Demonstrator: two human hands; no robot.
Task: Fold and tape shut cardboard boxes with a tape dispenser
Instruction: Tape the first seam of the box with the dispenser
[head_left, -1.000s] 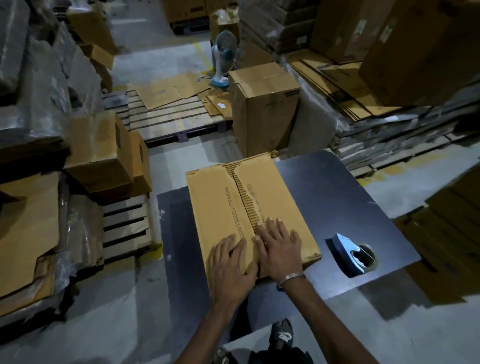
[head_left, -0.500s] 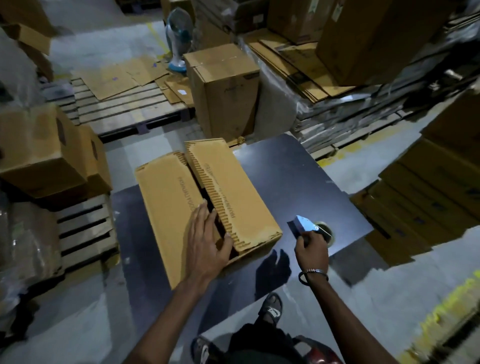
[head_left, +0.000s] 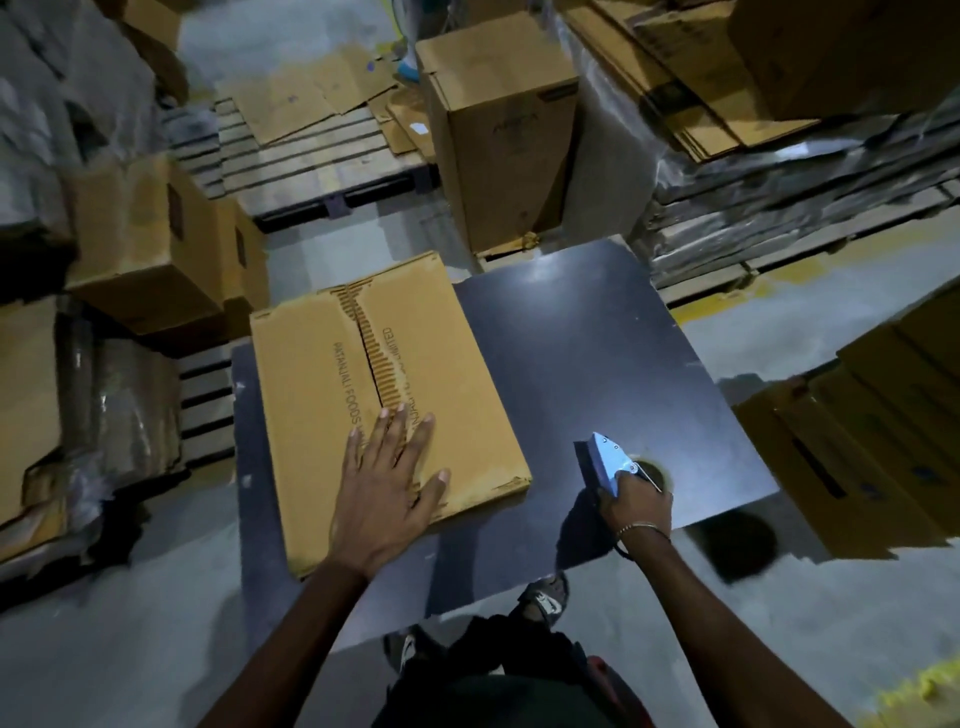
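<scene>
- Cardboard box (head_left: 384, 410) lay on left part of dark table (head_left: 597, 364), top flaps folded shut, jagged centre seam slightly gapped, no tape seen on it.
- Left hand (head_left: 392, 493) pressed flat on near end of box across the seam, fingers straight and spread wide, thumb out toward right edge.
- Right hand (head_left: 636, 501) wrapped around handle of blue tape dispenser (head_left: 608, 460), gripping it.
- Dispenser sat at near right of table, apart from box, nose pointed away; touching tabletop or lifted: could not tell.
- Tall sealed carton (head_left: 498, 124) stood on floor beyond table.
- Wooden pallet (head_left: 311, 161) with loose flattened cardboard sat far left behind.
- Stacked flat cardboard (head_left: 779, 182) piled at right.
</scene>
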